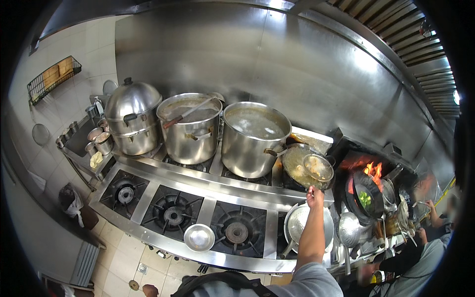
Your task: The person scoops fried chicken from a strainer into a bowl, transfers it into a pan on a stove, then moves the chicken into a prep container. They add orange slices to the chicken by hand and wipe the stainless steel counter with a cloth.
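My right hand (314, 196) reaches forward and grips the handle end of a round strainer (326, 174). The strainer is over a wok (287, 169) of bubbling oil at the back right of the range, and pale golden fried pieces (316, 165) lie in it. Another pale piece (299, 171) floats in the oil beside it. Below my right forearm sits a wide metal pan (328, 222) with a perforated ladle or strainer (299, 224) in it, partly covered by the arm. My left hand (150, 290) hangs low at the bottom edge over the floor; its fingers are not clear.
Two large stockpots (256, 148) (191, 143) and a domed steamer (133, 100) line the back. A metal bowl (199, 238) rests at the range's front, near burners (236, 231). To the right, flames rise around a wok (356, 185) holding greens; a co-worker (426, 256) stands there.
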Demonstrator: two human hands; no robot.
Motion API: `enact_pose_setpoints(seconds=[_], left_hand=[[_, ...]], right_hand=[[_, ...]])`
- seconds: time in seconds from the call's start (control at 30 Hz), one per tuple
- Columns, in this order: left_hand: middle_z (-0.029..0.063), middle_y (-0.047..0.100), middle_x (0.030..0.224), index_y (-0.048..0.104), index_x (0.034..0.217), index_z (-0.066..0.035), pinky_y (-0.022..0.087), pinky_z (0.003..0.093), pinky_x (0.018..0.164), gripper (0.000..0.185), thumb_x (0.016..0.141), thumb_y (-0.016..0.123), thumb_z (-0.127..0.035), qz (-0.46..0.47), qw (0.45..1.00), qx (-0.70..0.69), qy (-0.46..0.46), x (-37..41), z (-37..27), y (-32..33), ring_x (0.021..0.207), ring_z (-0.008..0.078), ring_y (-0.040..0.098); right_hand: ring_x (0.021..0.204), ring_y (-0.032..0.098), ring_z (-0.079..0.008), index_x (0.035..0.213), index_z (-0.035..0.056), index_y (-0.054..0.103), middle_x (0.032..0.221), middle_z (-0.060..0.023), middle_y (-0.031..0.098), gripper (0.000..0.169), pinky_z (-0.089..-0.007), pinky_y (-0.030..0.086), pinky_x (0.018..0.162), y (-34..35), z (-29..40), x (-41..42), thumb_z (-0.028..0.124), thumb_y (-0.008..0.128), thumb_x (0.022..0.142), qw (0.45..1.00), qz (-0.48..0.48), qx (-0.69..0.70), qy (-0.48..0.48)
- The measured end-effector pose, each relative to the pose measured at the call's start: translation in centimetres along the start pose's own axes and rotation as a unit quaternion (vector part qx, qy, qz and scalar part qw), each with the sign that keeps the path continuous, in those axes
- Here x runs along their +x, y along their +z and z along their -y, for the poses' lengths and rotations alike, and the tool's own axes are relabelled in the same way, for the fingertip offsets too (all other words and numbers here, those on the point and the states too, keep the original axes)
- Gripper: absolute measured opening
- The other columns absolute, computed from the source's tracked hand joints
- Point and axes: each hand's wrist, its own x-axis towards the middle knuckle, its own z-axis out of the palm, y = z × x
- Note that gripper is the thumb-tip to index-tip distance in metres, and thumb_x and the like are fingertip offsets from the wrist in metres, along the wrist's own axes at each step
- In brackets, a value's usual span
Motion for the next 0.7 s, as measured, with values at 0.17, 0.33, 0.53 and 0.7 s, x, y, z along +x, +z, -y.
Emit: enact_pose_setpoints(seconds=[0.17, 0.33, 0.53, 0.7], left_hand=[[0.0009, 0.063, 0.101, 0.068, 0.097, -0.018, 0.045, 0.0368, 0.078, 0.030, 0.073, 0.065, -0.036, 0.007, 0.998, 0.063, 0.003, 1.6, 0.3, 0.0, 0.093, 0.0146, 0.056], [0.0076, 0.062, 0.106, 0.063, 0.103, -0.010, 0.047, 0.0342, 0.078, 0.032, 0.075, 0.062, -0.026, 0.019, 0.999, 0.029, 0.000, 0.2, 1.6, -0.3, 0.099, 0.0198, 0.056], [0.0183, 0.059, 0.109, 0.049, 0.118, 0.000, 0.048, 0.0372, 0.082, 0.056, 0.070, 0.066, -0.022, -0.054, 0.791, -0.526, -0.309, -2.8, 0.3, -2.0, 0.101, 0.0297, 0.058], [0.0148, 0.065, 0.074, 0.061, 0.075, -0.001, 0.049, 0.0381, 0.071, 0.026, 0.057, 0.065, -0.020, -0.126, 0.750, -0.599, -0.249, -3.4, 0.9, -2.4, 0.083, 0.0279, 0.064]], right_hand=[[0.047, 0.048, -0.0112, 0.068, 0.0041, 0.051, 0.061, -0.0035, 0.051, 0.014, -0.0216, 0.040, 0.039, -2.5, -0.3, 2.8, 0.004, 0.051, 0.082, 0.995, 0.097, 0.004, -0.037], [0.050, 0.048, -0.0109, 0.079, 0.0018, 0.054, 0.064, -0.0041, 0.053, 0.006, -0.0224, 0.038, 0.041, 0.2, -0.8, 0.6, 0.005, 0.051, 0.084, 1.000, 0.026, 0.001, -0.012], [0.051, 0.048, -0.0106, 0.083, 0.0018, 0.053, 0.065, -0.0043, 0.054, 0.006, -0.0224, 0.038, 0.042, 0.1, 0.1, -0.5, 0.004, 0.047, 0.086, 1.000, 0.022, 0.000, 0.000], [0.053, 0.049, -0.0111, 0.085, 0.0028, 0.054, 0.066, -0.0040, 0.055, 0.007, -0.0244, 0.038, 0.044, -0.1, 0.1, -0.5, 0.007, 0.049, 0.087, 1.000, 0.029, 0.006, -0.007]])
